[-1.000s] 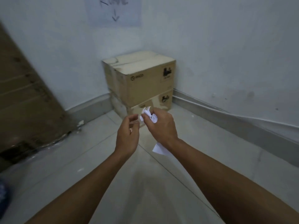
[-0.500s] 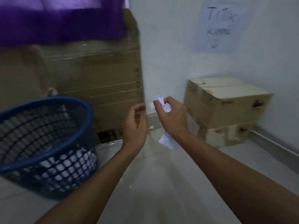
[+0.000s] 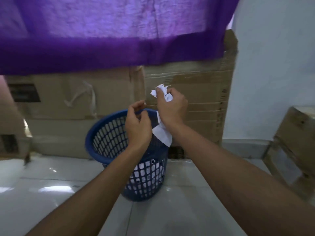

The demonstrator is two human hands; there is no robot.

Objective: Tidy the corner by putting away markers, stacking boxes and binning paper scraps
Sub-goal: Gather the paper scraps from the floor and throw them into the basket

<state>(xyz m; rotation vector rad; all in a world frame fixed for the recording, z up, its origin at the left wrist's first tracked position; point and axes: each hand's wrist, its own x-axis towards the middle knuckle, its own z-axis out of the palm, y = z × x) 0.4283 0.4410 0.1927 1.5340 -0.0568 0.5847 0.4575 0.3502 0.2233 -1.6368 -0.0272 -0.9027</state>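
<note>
Finding: within the last second the view has swung from the stacked boxes [image 3: 296,133] to the blue bin [image 3: 89,136], which now stands on the floor [image 3: 51,193] directly beneath both hands. The right hand [image 3: 170,108] grips the crumpled paper scraps [image 3: 162,136] as before, fingers curled round them, the wad held above the bin's right rim and not yet released. The left hand [image 3: 139,123] hovers beside it, fingers loosely curled and apparently holding nothing. Assessment: the binning step looks ready for the drop.

Markings: none legible. A dark label [image 3: 23,92] on the cardboard sheet [image 3: 196,82] is too blurred to read.
</note>
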